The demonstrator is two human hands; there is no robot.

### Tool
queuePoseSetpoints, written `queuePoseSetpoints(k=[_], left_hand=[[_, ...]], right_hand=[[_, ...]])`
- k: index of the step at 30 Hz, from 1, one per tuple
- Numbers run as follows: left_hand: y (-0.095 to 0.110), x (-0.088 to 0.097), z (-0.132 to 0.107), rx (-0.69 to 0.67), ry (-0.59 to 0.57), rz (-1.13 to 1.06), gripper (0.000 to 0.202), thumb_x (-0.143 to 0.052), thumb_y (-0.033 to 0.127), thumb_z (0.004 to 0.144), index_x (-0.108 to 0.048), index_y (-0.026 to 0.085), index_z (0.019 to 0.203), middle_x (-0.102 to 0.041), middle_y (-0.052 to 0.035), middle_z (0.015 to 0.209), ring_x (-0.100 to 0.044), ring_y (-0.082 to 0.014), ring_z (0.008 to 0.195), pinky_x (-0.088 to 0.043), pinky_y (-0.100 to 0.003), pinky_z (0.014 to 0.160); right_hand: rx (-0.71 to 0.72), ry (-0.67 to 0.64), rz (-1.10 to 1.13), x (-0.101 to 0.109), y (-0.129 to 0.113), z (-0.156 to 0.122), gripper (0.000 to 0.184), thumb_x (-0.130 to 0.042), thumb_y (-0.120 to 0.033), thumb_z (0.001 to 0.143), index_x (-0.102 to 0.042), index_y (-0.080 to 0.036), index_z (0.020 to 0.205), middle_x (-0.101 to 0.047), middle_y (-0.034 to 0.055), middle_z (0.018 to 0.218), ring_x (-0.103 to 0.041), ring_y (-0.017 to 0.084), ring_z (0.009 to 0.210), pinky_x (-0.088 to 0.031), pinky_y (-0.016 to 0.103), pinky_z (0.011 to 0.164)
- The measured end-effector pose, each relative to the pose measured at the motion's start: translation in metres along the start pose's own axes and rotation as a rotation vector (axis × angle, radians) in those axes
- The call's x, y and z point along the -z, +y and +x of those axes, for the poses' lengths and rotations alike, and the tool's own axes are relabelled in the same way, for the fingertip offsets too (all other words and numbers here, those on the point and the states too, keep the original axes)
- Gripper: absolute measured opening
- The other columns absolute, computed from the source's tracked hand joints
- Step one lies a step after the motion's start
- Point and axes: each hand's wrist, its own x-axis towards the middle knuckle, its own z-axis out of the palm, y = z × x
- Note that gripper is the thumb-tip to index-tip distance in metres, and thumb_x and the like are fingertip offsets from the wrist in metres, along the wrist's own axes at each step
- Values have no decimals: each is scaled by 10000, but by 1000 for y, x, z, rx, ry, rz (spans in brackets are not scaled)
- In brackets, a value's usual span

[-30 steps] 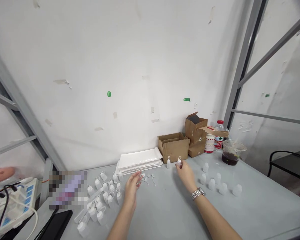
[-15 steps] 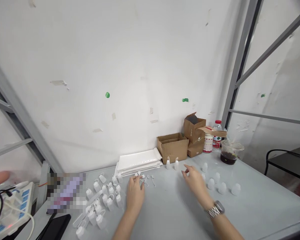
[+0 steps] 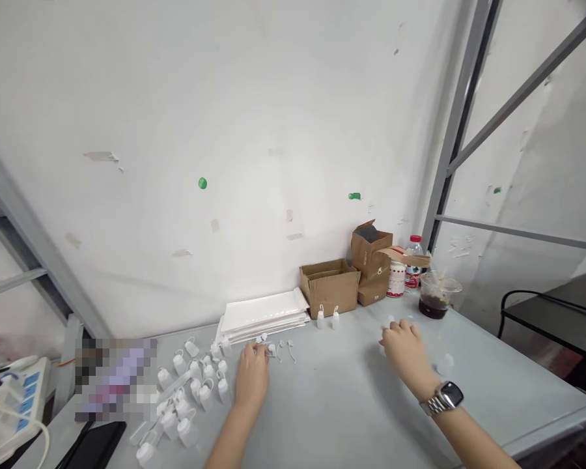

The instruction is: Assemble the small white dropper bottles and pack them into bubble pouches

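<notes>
My left hand (image 3: 252, 376) rests at the near side of several small white caps with loop straps (image 3: 271, 349). Its fingers are bent together, and the fingertips reach in among the caps, so what they pinch is hidden. My right hand (image 3: 406, 355), with a metal-band watch (image 3: 443, 397) on its wrist, is over a group of small whitish bottles without caps. Its fingers curl down around one small white bottle (image 3: 383, 350), which shows only in part. Another bottle (image 3: 444, 363) lies to the right of the hand; the hand covers others.
Capped white dropper bottles (image 3: 206, 394) crowd the left side, near a black phone (image 3: 95, 446) and a power strip (image 3: 29, 397). Along the wall stand white envelopes (image 3: 266, 312), a cardboard box (image 3: 334, 290), two capped bottles (image 3: 335, 319) and a cup of dark liquid (image 3: 434, 303).
My right hand has moved right, from beside the two capped bottles to the uncapped ones, and its fingers have curled down. My left hand stays at the caps. The view has shifted slightly.
</notes>
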Motion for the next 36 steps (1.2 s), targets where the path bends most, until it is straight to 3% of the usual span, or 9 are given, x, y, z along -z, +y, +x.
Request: queuePoseSetpoints(k=[4,9,12,16,20,23,30,36], left_hand=[[1,1,1,0,33,-34,190,-421,115,751,-603,163,771,-533,-101,901,-506,-226,890,-399,-333,772],[5,7,3,34,195,-188,121,-472,170,740,-588,199,725,-542,-77,900,-507,-241,930,-391,-374,827],[7,10,5,60,262,-391,69,-505,215,730,-568,214,701,-580,-75,965,-507,-253,988,-363,-401,880],[10,13,8,245,192,-795,55,-536,280,717,-526,229,699,-667,-66,832,-591,-247,894,-402,-374,807],[13,14,10,364,167,-1130,144,-596,317,669,-491,219,664,-690,-71,708,-645,-236,766,-423,-351,770],[12,13,12,389,157,-1238,205,-637,323,632,-468,214,671,-686,-62,645,-654,-227,672,-438,-356,740],[10,8,12,449,192,-1330,308,-654,279,633,-400,228,800,-693,-49,674,-664,-220,641,-457,-349,687],[13,11,10,397,141,-1232,425,-646,352,623,-502,174,981,-682,-26,642,-659,-203,610,-468,-329,665]], right_hand=[[57,-36,43,1,-18,-1,207,-484,-97,792,-647,-131,669,-655,153,737,-546,276,767,-265,361,658],[167,-131,369,6,-68,1,164,-500,-157,786,-629,-173,685,-676,88,758,-573,237,782,-271,338,706],[162,-158,537,3,-98,4,118,-514,-138,751,-627,-169,740,-669,86,799,-580,211,773,-283,321,742],[172,-186,605,-3,-120,15,119,-523,-124,721,-634,-158,692,-642,76,764,-583,186,734,-328,289,727],[206,-188,786,-11,-128,26,80,-559,-182,713,-635,-160,699,-593,48,796,-568,160,731,-393,247,684],[184,-181,940,-19,-130,26,67,-576,-190,695,-632,-155,708,-558,44,810,-552,163,745,-420,259,704],[153,-199,877,-36,-116,16,145,-651,-213,635,-630,-144,761,-553,78,883,-531,215,872,-419,305,779],[131,-100,910,-38,-112,22,87,-625,-235,668,-585,-167,703,-570,71,843,-531,222,835,-417,330,761]])
